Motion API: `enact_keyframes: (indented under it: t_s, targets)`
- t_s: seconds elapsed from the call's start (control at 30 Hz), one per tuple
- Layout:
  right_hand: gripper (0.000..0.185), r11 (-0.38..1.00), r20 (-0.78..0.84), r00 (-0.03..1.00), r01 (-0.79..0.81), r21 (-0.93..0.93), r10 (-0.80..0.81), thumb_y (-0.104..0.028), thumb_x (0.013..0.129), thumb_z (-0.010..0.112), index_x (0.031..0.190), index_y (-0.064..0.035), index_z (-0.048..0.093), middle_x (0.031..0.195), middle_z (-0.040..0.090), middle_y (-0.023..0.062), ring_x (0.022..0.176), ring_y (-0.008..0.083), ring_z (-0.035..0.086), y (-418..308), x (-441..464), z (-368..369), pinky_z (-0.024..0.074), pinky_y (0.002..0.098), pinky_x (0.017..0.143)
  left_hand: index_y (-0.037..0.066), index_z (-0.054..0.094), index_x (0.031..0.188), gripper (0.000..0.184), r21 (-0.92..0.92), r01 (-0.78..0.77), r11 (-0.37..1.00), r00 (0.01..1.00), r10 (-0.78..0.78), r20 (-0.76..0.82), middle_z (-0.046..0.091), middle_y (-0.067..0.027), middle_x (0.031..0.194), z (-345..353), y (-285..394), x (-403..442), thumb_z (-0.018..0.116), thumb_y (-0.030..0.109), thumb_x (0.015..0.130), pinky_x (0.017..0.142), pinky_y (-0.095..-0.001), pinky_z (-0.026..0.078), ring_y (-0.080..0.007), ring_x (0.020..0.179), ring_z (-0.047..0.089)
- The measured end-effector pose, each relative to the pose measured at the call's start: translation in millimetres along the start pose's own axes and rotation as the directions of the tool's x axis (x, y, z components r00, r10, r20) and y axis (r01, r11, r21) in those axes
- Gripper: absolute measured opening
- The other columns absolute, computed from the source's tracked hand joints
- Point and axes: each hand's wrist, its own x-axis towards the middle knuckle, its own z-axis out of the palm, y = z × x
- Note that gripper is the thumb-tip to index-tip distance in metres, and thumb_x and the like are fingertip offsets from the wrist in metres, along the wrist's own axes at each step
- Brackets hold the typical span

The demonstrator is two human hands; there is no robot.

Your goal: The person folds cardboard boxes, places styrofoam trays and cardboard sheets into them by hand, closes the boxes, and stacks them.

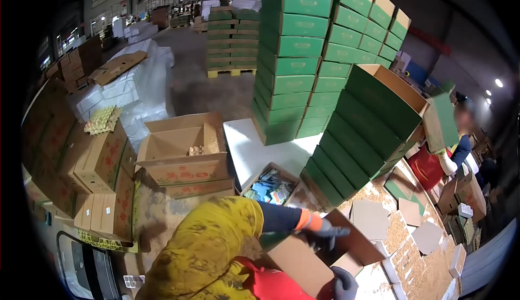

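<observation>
An open cardboard box (303,262), brown inside with a bit of green outside, sits tilted in front of me at the bottom of the view. My left hand (324,234), in a dark grey glove with an orange cuff, is over the box's opening, its visible fingers stretched out. At the box's lower right edge, my right hand (344,285) in a grey glove curls round the cardboard; part of it is cut off by the frame. A small carton of blue packets (271,185) stands beyond my left arm.
Stacked green boxes (298,45) tower ahead, with open green boxes (374,121) nearer. Cardboard sheets (370,220) lie on the debris-strewn worktop at right, where a co-worker (433,162) handles a green box. An open carton (181,145) and an egg tray (103,120) are at left.
</observation>
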Motion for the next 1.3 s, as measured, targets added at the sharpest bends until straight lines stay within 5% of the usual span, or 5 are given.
enact_keyframes:
  t_s: [0.37,0.6,0.77,1.13,1.3]
  targets:
    - [0.061,0.900,-0.198,0.968,0.057,-0.433,-0.156,-0.025,0.083,0.067,0.130,0.0062,0.043,0.132,0.045,0.0277,0.124,0.0424,0.042,64,30,3,0.0348,0.0479,0.104,0.003,0.033,0.139,0.083,0.749,0.233,0.620,0.024,0.767,-0.642,0.040,-0.0188,0.134,52,3,-65,0.055,0.058,0.081,0.105,-0.0529,0.024,-0.0365,0.125,0.036]
    - [0.043,0.498,-0.371,0.554,-0.093,0.862,0.745,-0.030,0.097,0.046,0.130,-0.0035,0.051,0.113,0.061,0.0125,0.100,0.0231,0.059,105,-8,10,0.0491,0.0321,0.084,0.013,0.053,0.128,0.051,0.857,0.503,0.115,0.613,0.652,-0.447,0.063,-0.0182,0.103,41,-35,-59,0.059,0.042,0.086,0.066,-0.0444,0.049,-0.0355,0.085,0.062]
    - [0.049,0.217,0.082,0.849,-0.226,0.950,0.522,-0.043,0.089,0.060,0.114,-0.0014,0.058,0.109,0.062,0.0066,0.104,0.0106,0.056,103,-30,-55,0.0491,0.0302,0.086,0.000,0.059,0.116,0.040,-0.049,-0.881,0.470,0.261,0.399,-0.879,0.065,-0.0150,0.102,35,4,-56,0.059,0.029,0.088,0.078,-0.0396,0.049,-0.0286,0.091,0.063]
    - [0.045,0.613,-0.001,0.985,-0.106,0.783,0.173,-0.016,0.081,0.069,0.124,-0.0130,0.056,0.122,0.055,0.0097,0.113,0.0242,0.051,74,-114,15,0.0435,0.0361,0.096,0.001,0.054,0.124,0.036,0.607,0.119,0.786,0.695,0.371,-0.616,0.055,-0.0141,0.121,-32,-143,-12,0.044,0.022,0.096,0.091,-0.0346,0.044,-0.0243,0.107,0.054]
    - [0.058,0.469,-0.587,-0.119,-0.484,0.738,0.801,-0.016,0.081,0.070,0.133,-0.0057,0.044,0.121,0.054,0.0103,0.104,0.0208,0.052,271,-248,-9,0.0434,0.0332,0.097,0.002,0.052,0.126,0.036,0.562,0.127,0.817,0.725,0.310,-0.615,0.051,-0.0133,0.126,-42,-155,-7,0.043,0.021,0.097,0.094,-0.0334,0.042,-0.0237,0.111,0.051]
